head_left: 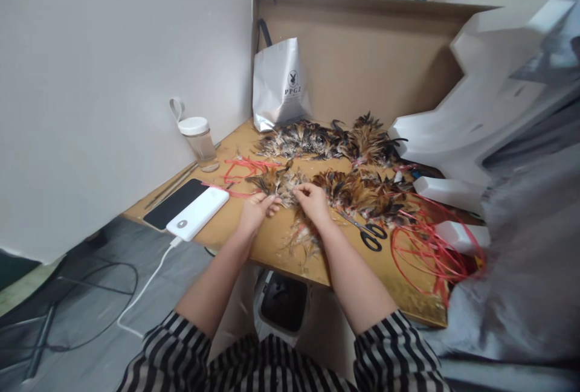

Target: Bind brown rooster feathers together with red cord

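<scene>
Brown and black feathers lie in two rows on the wooden table [235, 236]. My left hand [257, 211] is closed, thumb against the fingers, at the lower edge of a small feather bunch [268, 179]; what it pinches is too small to name. Just to the right, my right hand [313, 202] is pinched together at pale fluffy feathers, and its fingertips hide whatever they grip. The front feather row [362, 189] extends right from that hand. Black-handled scissors [369, 235] lie on the table to the right of my right wrist.
Red plastic strips [421, 247] tangle at the right, with more [247, 168] at left. A white power bank [197, 214] rests on a phone [174, 205] near a lidded cup [202, 144]. Behind stand a silver bag [276, 87] and cardboard [371, 60]. White foam [466, 108] borders the right.
</scene>
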Available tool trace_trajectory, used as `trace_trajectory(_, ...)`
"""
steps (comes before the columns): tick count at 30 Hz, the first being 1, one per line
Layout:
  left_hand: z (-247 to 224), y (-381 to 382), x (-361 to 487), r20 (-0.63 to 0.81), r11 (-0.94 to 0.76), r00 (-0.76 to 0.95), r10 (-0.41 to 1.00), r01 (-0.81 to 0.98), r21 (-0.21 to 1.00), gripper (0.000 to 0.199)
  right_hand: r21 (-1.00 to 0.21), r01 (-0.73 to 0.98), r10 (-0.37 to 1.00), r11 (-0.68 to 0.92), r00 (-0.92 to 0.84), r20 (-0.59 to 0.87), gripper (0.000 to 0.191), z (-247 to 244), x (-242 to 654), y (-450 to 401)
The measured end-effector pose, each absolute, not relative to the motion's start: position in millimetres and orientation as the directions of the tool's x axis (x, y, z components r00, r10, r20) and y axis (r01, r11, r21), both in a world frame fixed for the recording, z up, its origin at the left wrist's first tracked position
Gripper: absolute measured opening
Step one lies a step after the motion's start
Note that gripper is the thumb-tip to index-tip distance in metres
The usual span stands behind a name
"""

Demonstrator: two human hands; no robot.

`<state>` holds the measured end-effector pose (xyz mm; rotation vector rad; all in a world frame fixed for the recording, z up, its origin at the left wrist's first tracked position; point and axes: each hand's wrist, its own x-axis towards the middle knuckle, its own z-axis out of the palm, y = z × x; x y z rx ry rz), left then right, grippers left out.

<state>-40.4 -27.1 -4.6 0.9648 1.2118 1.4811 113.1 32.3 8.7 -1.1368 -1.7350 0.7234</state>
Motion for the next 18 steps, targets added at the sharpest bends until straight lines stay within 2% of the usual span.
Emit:
trace_trajectory(4,-2.0,-32.1,-37.4,0.172,-0.165,-0.273,0.946,0.052,0.985,0.017,-0.707,0.503,0.864,0.498,-0.211,0.458,0.016,6.3,111.0,29.1)
trace_trajectory(7,1.7,-36.0,-35.2,0.236,-0.206,-0.309,0.921,0.126,0.97,0.017,-0.671,0.525,0.846,0.524,-0.227,0.482,0.015,5.9,110.0,27.1)
trace_trajectory(14,-0.9,-36.4,-43.8,0.19,-0.206,-0.371,0.909,-0.004,0.979,0.019,-0.644,0.564,0.847,0.517,-0.227,0.481,0.015,7.3,110.7,24.5)
trace_trajectory(18,-8.8,-48.0,-60.7,0.138,-0.228,-0.476,0.869,-0.137,0.964,0.024,-0.638,0.553,0.834,0.536,-0.229,0.501,0.015,9.4,109.4,21.4)
